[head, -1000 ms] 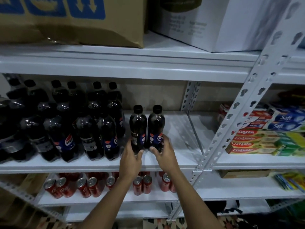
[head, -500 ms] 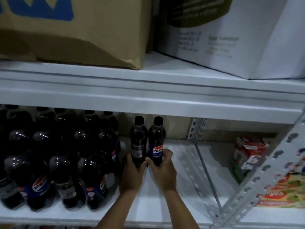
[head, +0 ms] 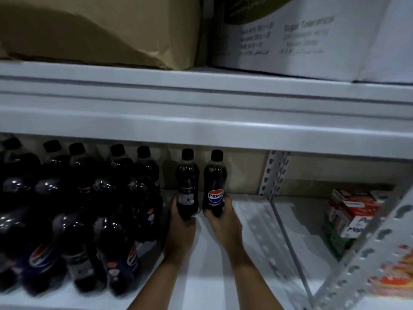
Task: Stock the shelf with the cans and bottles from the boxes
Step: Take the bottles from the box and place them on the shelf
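Observation:
Two dark cola bottles with black caps stand upright side by side deep on the white shelf (head: 223, 276). My left hand (head: 180, 229) grips the base of the left bottle (head: 187, 175). My right hand (head: 224, 222) grips the base of the right bottle (head: 215, 175), whose Pepsi label faces me. Both bottles are near the shelf's back wall. Several more cola bottles (head: 73, 209) fill the shelf to the left in rows, close beside the left bottle.
A white shelf beam (head: 201, 121) hangs low above the bottle caps. A brown carton (head: 100, 30) and a white carton (head: 301, 36) sit on top. A perforated upright (head: 276, 173) divides the shelf; red boxes (head: 350, 211) lie to the right.
Both hands have pushed the two bottles further back on the shelf, toward the rear wall. The camera has moved closer and now looks more upward.

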